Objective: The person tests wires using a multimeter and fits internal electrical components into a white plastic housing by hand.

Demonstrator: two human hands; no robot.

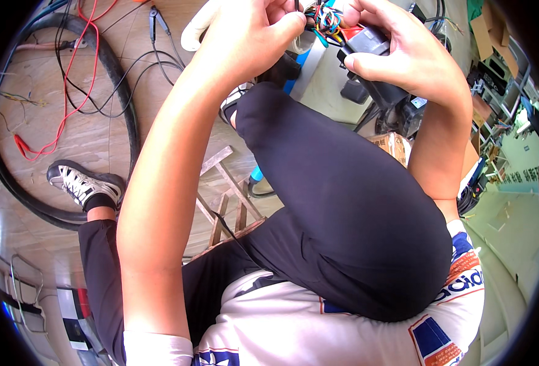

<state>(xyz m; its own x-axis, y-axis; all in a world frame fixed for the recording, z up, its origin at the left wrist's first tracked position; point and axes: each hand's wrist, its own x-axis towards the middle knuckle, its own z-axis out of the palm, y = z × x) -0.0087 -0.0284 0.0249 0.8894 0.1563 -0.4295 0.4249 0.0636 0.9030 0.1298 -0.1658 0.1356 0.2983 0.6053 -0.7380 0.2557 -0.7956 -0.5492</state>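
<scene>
At the top edge, a tangled bundle of coloured wires [327, 21] lies between my two hands. My left hand [254, 33] is closed beside the bundle, thumb and fingertips pinched together; a thin dark piece shows at the fingertips, but what it is I cannot make out. Curled round a dark grey plastic housing [370, 43] with a red part, my right hand [425, 58] has its thumb below and its fingers above, close to the wires. The upper fingers of both hands are partly cut off by the picture's edge.
Red test leads [68, 104] and a black clamp [153, 24] lie on the tiled floor at the left, with a thick black hose [126, 91] looping round. A wooden stool [230, 189] stands below me. Cardboard boxes [489, 36] and cluttered equipment fill the right.
</scene>
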